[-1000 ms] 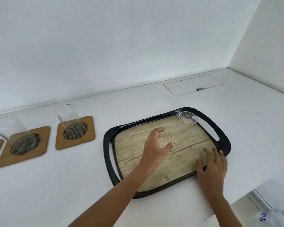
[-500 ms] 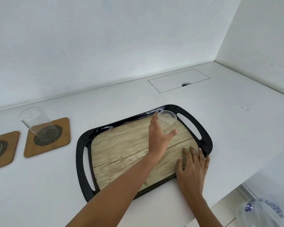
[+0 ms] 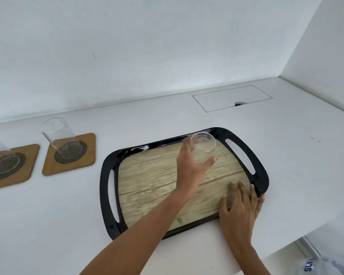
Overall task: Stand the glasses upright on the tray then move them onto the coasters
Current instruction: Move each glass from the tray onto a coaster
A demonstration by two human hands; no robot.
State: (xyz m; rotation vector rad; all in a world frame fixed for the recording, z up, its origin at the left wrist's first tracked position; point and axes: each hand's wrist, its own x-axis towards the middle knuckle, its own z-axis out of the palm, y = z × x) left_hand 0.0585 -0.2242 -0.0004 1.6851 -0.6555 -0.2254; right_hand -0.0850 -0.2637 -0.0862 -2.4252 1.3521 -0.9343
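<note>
A black tray with a wood-look floor lies on the white counter. One clear glass stands upright at its far right corner. My left hand is wrapped around that glass, thumb on the near side, fingers behind it. My right hand lies flat, fingers spread, on the tray's near right corner. Left of the tray, a clear glass stands on a wooden coaster. Another glass stands on a second coaster at the left edge, partly cut off.
White walls rise behind and to the right of the counter. A rectangular hatch with a small hole is set in the counter's far right. The counter edge drops off at bottom right, where a plastic bag shows.
My left hand reached across the tray to the far right corner and closed around the glass. My view shifted left-to-right, so the coasters sit nearer the left edge. My right hand stayed on the tray.
</note>
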